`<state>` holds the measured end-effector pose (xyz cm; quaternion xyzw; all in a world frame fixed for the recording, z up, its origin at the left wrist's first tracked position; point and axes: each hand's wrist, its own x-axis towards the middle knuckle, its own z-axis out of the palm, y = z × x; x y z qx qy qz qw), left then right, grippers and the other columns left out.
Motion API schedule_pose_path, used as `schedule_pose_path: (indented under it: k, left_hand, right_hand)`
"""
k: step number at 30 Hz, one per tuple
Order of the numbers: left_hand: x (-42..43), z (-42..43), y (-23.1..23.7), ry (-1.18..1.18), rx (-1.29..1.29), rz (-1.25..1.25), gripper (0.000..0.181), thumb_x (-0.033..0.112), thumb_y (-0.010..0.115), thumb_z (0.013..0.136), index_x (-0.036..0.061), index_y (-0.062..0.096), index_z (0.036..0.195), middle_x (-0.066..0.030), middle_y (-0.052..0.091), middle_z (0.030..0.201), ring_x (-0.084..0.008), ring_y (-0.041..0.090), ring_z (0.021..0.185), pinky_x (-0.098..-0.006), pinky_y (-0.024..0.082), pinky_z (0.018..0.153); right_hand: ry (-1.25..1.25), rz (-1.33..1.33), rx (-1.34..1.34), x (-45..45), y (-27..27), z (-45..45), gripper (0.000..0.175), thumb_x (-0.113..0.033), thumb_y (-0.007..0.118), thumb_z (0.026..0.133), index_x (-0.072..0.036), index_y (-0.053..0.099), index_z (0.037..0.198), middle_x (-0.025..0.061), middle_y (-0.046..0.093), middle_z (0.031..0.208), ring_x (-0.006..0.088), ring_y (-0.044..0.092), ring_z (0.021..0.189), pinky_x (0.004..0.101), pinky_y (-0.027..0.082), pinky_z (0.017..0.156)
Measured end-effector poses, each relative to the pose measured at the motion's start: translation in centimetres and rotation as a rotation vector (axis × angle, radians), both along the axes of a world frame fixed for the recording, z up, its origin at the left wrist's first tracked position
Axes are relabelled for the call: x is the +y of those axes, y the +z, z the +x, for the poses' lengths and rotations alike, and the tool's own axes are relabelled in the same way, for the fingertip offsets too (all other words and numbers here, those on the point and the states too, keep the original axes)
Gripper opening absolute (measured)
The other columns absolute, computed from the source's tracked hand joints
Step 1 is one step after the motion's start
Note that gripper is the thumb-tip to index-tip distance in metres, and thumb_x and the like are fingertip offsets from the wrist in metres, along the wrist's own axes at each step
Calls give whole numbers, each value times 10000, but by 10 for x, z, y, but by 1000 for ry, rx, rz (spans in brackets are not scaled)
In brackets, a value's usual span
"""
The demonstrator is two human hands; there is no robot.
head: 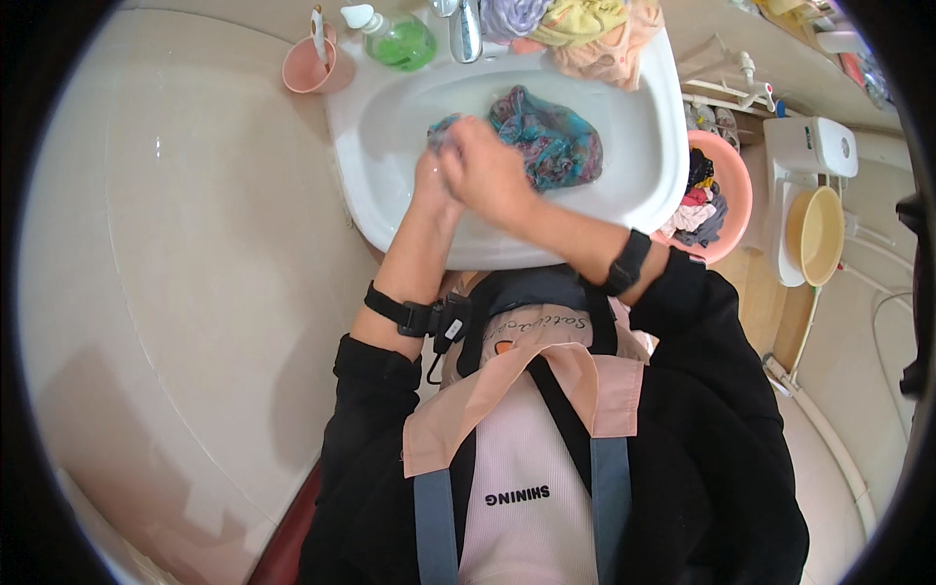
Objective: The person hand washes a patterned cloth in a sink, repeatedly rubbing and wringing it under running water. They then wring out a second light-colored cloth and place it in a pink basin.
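A wet blue and maroon patterned cloth (552, 142) lies bunched in the white washbasin (409, 227). Part of the same-coloured fabric (441, 130) sticks out beyond my fingers, gripped between both hands. My right hand (486, 168) is on top, slightly blurred, its fingers curled over the fabric. Pressed against it from the left is my left hand (437, 179), with its fingers largely hidden. Whether the gripped part joins the bunch is hidden behind my right hand.
Along the basin's back rim are a pink cup (303, 67) with a toothbrush, a pump bottle of green liquid (401, 45), a chrome faucet (466, 33) and piled cloths (585, 29). At right stand a pink tub (738, 201) of clothes and a toilet (793, 157) bearing a yellow basin (815, 234).
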<state>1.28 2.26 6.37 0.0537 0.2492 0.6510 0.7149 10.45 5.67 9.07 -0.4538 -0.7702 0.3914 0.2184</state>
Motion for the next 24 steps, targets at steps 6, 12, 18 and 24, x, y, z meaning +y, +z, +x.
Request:
schedule_pose_path:
  k: [6, 12, 18, 24]
  left_hand:
    - [-2, 13, -1, 133, 225, -432, 293, 164, 446, 848, 46, 496, 1110, -92, 531, 1078, -217, 508, 1003, -379, 401, 880]
    - [4, -1, 5, 170, 169, -439, 293, 240, 405, 894, 84, 496, 1124, -113, 516, 1127, -242, 500, 1048, -418, 402, 889]
    - [11, -5, 6, 240, 151, -218, 352, 355, 445, 907, 31, 541, 1005, -87, 590, 983, -213, 574, 905, -380, 457, 826]
    - [19, -51, -5, 299, 266, -558, 244, 271, 499, 865, 45, 553, 789, -93, 591, 715, -229, 591, 651, -362, 501, 608]
  right_hand:
    - [-263, -18, 70, 15, -13, 0, 189, -177, 472, 822, -40, 511, 947, 207, 530, 959, 385, 540, 866, 453, 436, 756]
    - [-4, 85, 90, 5, -29, -6, 203, -155, 499, 782, -54, 490, 958, 207, 506, 962, 392, 536, 856, 449, 452, 716]
    - [-51, -333, 324, 31, -48, 9, 430, -337, 516, 833, -6, 448, 1097, 223, 490, 1029, 306, 524, 957, 378, 424, 825]
    - [180, -270, 323, -9, -32, 12, 396, -314, 527, 807, -49, 457, 1092, 158, 606, 867, 293, 602, 801, 363, 461, 741]
